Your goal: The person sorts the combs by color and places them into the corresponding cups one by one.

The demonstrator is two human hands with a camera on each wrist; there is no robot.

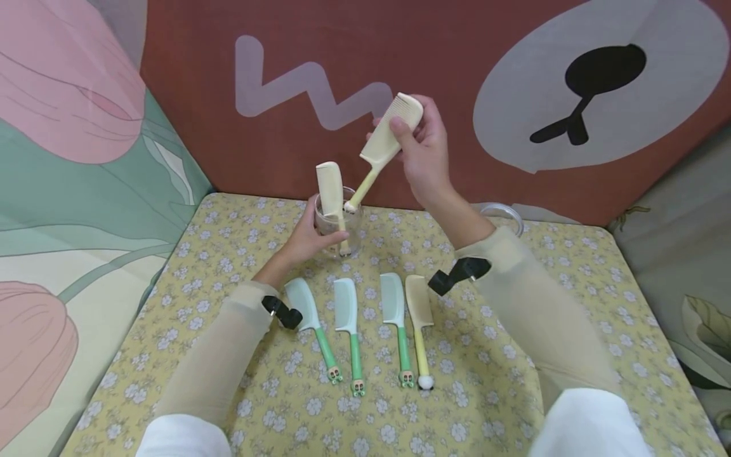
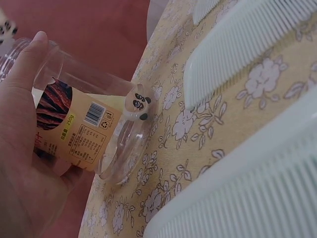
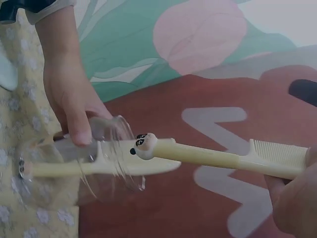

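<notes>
A yellow cloth printed with pale flowers and leaves covers the table [image 1: 285, 422]. Behind it hangs a smooth reddish-brown backdrop [image 1: 188, 127] with a zigzag stripe and a grey oval bearing a black nose; the left wall [image 1: 85, 209] shows large pink flowers over green, and the right wall [image 1: 685, 241] is grey with leaf motifs.

Near the table's back edge, the left hand [image 1: 305, 241] has its fingers curled round a clear, shiny jar [image 1: 355, 231] with an orange paper label [image 2: 89, 129]. Inside, a cream comb [image 1: 329, 187] stands with its panda-headed handle down and its flat, toothed part above the rim.

The right hand [image 1: 425, 152] pinches the toothed part of a second cream comb [image 1: 384, 143], thumb flat across it. Its slim yellow handle slants to a rounded panda head at the jar's mouth; I cannot tell whether it passes the rim.

In front lie three pale-green combs [image 1: 346, 311] with rounded green handles, and a yellow comb [image 1: 419, 311] beside the rightmost. A clear ring-shaped piece [image 1: 518, 219] lies behind the right forearm.
</notes>
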